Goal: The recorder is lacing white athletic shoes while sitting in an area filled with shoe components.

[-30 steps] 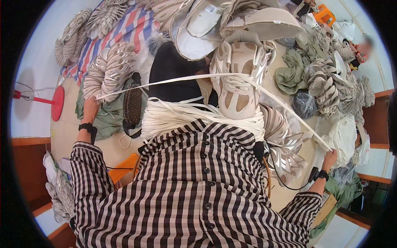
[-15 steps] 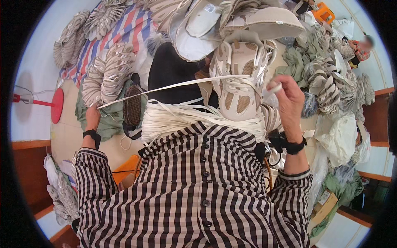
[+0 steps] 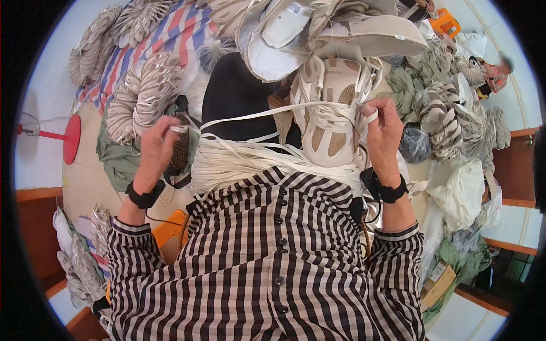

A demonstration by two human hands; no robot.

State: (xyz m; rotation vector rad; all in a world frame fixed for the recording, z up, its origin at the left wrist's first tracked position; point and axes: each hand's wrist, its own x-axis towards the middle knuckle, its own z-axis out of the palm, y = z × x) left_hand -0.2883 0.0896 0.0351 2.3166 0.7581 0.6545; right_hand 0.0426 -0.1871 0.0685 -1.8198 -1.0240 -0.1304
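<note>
Risk, as I judge it: the white lace (image 3: 267, 113), taut across my lap from the beige shoe (image 3: 335, 108), could slip or snag on the lace bundle (image 3: 250, 162); my left hand (image 3: 156, 145) pinches its far end, my right hand (image 3: 384, 133) pinches it beside the eyelets.

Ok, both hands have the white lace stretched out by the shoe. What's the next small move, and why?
Probably feed the end in the right hand into the beige shoe: that hand is already at the shoe's lacing, while the left hand pinches the white lace taut.
</note>
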